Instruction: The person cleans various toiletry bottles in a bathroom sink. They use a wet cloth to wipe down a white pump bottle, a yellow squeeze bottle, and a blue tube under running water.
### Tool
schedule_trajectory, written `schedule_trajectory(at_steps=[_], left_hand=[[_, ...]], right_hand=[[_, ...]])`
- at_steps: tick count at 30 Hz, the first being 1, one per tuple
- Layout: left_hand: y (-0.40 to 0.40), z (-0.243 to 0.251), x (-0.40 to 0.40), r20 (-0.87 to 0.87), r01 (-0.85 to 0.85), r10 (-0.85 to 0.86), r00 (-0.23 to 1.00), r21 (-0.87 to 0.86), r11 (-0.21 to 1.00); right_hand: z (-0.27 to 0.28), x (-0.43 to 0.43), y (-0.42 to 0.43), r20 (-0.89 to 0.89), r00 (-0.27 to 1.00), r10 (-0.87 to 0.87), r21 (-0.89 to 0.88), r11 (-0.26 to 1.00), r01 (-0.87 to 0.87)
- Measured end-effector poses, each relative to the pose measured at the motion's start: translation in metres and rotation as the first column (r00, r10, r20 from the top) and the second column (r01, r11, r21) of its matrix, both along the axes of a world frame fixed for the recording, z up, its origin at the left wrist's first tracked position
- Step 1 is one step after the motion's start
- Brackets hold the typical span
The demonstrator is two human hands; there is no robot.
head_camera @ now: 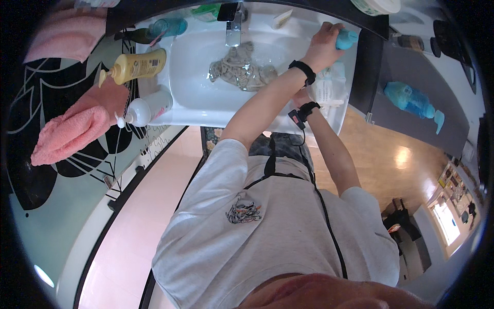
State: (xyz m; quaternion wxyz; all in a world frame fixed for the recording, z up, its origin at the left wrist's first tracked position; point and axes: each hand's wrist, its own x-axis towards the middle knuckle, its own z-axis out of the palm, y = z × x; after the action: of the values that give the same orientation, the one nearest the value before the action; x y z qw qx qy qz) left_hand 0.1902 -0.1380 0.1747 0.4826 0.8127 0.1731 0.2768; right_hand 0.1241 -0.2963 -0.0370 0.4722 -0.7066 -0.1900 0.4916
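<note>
My left hand (326, 43) is closed around a small blue bottle (345, 39) at the sink's right rim. My right hand (301, 96) is lower, largely hidden beneath my left forearm, beside a white plastic packet (328, 87); its fingers do not show. Both wrists wear black straps. A soaked grey cloth (245, 69) lies crumpled in water in the white sink basin (193, 92), under the metal faucet (233, 33).
On the sink's left rim are a yellow pump bottle (141, 65), a white pump bottle (148, 108) and a blue-green cup (173, 27). A pink towel (73, 133) hangs at left. A blue pump bottle (413, 101) is on the grey surface at right. A small tube (282, 19) lies behind the basin.
</note>
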Motion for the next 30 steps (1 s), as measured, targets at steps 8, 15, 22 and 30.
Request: schedule_trajectory(at_steps=[8,15,22,30], left_hand=[[0.016,-0.013,-0.024,-0.06,-0.06,0.064,0.996,0.059,0.996],[0.03,0.015,-0.134,-0.098,0.18,-0.188,0.977,-0.084,0.98],[0.071,-0.068,-0.285,-0.34,-0.173,-0.019,0.94,-0.524,0.834],[0.102,-0.105,-0.321,-0.467,-0.27,0.075,0.881,-0.366,0.891]], right_hand=[[0.146,-0.018,0.062,0.016,0.96,0.279,-0.279,0.923,-0.264],[0.089,0.007,0.051,-0.807,0.588,-0.059,0.16,0.936,0.313],[0.073,-0.019,0.096,-0.041,0.995,-0.094,-0.159,0.983,0.086],[0.069,-0.023,0.103,0.239,0.971,-0.021,-0.253,0.964,0.083]])
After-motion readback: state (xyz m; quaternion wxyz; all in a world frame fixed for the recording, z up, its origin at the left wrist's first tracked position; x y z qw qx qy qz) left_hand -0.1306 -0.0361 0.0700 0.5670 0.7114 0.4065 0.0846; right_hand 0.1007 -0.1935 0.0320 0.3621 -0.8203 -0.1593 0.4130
